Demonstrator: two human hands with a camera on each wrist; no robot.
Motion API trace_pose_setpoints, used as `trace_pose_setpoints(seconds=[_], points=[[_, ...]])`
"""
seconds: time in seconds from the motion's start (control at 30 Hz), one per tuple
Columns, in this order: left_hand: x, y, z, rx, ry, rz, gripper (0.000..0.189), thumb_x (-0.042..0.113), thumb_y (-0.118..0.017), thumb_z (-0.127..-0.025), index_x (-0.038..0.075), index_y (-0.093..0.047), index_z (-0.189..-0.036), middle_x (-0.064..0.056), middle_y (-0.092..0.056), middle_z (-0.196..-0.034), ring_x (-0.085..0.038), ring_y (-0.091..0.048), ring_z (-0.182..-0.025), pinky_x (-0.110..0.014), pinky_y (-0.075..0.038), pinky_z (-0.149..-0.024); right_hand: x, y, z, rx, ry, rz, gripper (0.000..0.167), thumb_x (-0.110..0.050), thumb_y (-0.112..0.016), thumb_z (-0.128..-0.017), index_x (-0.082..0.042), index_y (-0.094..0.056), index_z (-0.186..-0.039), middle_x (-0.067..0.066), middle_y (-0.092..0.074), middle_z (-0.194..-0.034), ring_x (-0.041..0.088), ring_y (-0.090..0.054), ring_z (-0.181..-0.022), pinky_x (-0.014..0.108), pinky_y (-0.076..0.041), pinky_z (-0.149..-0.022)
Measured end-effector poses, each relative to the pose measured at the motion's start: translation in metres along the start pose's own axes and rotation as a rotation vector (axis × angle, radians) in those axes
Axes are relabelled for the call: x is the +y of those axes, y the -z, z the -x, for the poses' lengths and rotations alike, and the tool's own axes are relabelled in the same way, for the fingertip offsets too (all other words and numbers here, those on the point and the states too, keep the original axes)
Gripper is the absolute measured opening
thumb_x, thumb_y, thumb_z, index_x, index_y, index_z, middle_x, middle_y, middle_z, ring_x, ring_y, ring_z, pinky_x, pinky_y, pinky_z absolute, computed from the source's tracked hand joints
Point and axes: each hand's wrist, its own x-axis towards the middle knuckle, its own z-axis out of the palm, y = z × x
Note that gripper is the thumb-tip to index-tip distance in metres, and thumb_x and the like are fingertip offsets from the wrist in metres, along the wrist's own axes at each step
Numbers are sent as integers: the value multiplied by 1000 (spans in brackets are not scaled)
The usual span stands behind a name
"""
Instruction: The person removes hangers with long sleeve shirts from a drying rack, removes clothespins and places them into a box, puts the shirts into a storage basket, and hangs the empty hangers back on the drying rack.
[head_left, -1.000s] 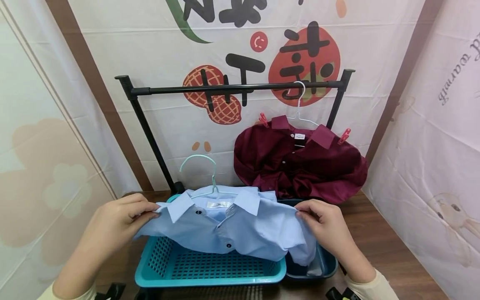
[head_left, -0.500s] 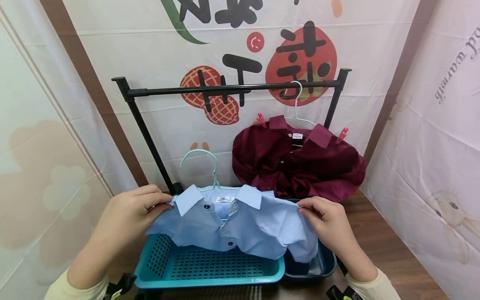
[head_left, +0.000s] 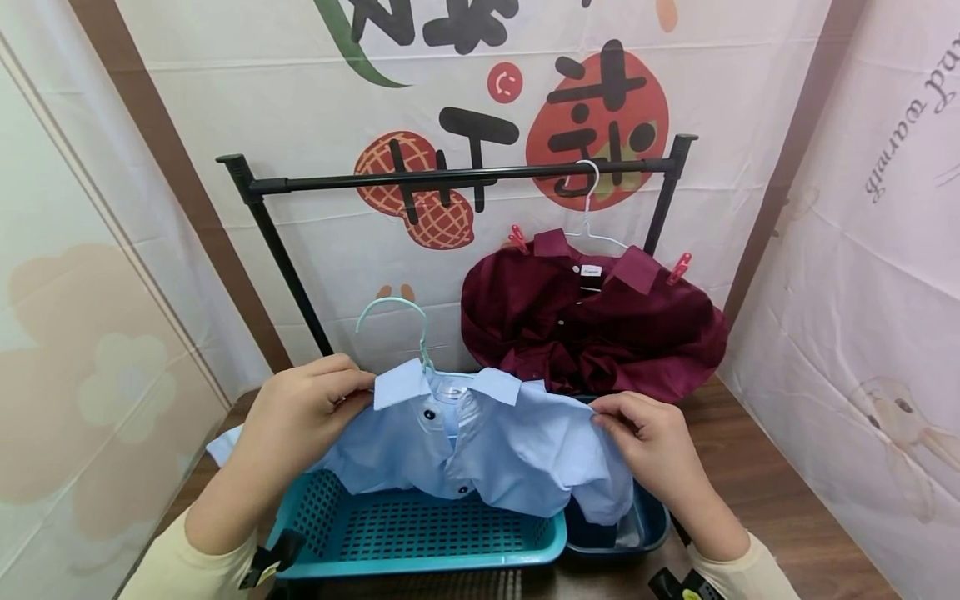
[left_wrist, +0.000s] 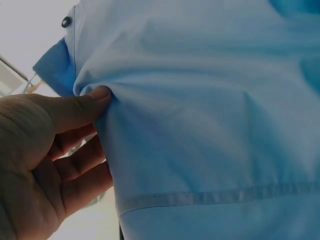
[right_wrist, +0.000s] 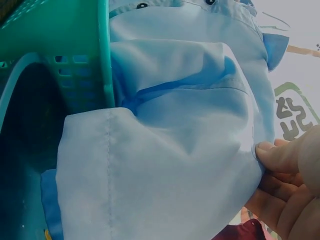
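A light blue shirt (head_left: 510, 450) with dark buttons is spread over a teal basket (head_left: 420, 560). From its collar rises the hook of a mint-green hanger (head_left: 424, 329); the rest of the hanger is mostly hidden in the cloth. My left hand (head_left: 303, 417) pinches the shirt beside the collar. In the left wrist view the thumb (left_wrist: 82, 106) presses a fold of fabric. At the opposite shoulder, my right hand (head_left: 656, 437) pinches the cloth between thumb and fingers. One sleeve hangs over a dark blue basin (head_left: 652, 525).
A black rack (head_left: 450, 177) stands behind the shirt. On its right side hangs a maroon shirt (head_left: 600, 325) on a white hanger (head_left: 588, 200), with a red clothespin (head_left: 679, 268) at each shoulder. Printed fabric walls surround the wooden table (head_left: 780, 500).
My left hand has moved right and slightly up, toward the collar, and the left sleeve now shows beyond my forearm. The collar has lifted a little. My right hand stays at its shoulder.
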Motion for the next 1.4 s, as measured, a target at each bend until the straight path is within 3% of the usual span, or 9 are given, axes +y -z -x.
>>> trace_pose_setpoints(seconds=[0.27,0.57,0.77,0.9,1.0,1.13,1.4], points=[[11,-6,-14,14,-6,-4,23,4,-89,-74,18,-72,-77,14,-57,-75,-2,-46,-62,-21,-42,-55,0,-1,1,-3,11,-19,32,11,-82,-78,-16,-78,-94,-8,-75,-92,7,-69,-81,11,-52,-71],[18,-15,-20,16,-28,-10,19,7,-89,-75,16,-73,-79,11,-58,-76,-4,-49,-61,-26,-47,-54,1,-3,0,-25,5,-14,32,12,-81,-79,-16,-77,-93,-7,-74,-92,7,-67,-80,11,-51,-71],[15,-18,-16,-5,-4,0,20,7,-89,-76,17,-71,-77,11,-58,-75,-3,-48,-60,-24,-45,-53,-2,5,-2,-163,-67,39,26,3,-81,-83,-18,-74,-95,-9,-71,-92,3,-60,-77,16,-50,-68],[14,-20,-13,-24,12,7,20,7,-89,-76,17,-72,-77,11,-57,-74,-3,-47,-60,-24,-45,-53,-6,16,-7,-294,-148,19,22,-4,-79,-89,-21,-74,-102,-11,-72,-98,3,-62,-83,24,-54,-73],[14,-21,-11,-25,16,6,20,7,-89,-76,17,-72,-77,11,-57,-74,-3,-47,-60,-24,-45,-53,-10,23,-14,-359,-208,-10,19,-12,-76,-93,-23,-74,-110,-12,-72,-105,4,-64,-89,26,-56,-77],[15,-24,-10,-16,0,2,22,7,-89,-76,18,-70,-75,12,-57,-74,-2,-48,-59,-23,-45,-53,-18,24,-31,-364,-219,-28,17,-22,-72,-97,-22,-75,-114,-11,-73,-109,6,-66,-93,28,-57,-81],[20,-27,-11,8,-26,-8,32,7,-90,-74,20,-62,-67,13,-50,-69,-1,-43,-55,-20,-40,-49,-42,6,-71,-428,-244,-22,20,-35,-64,-103,-24,-75,-116,-8,-73,-107,12,-64,-91,35,-57,-81]])
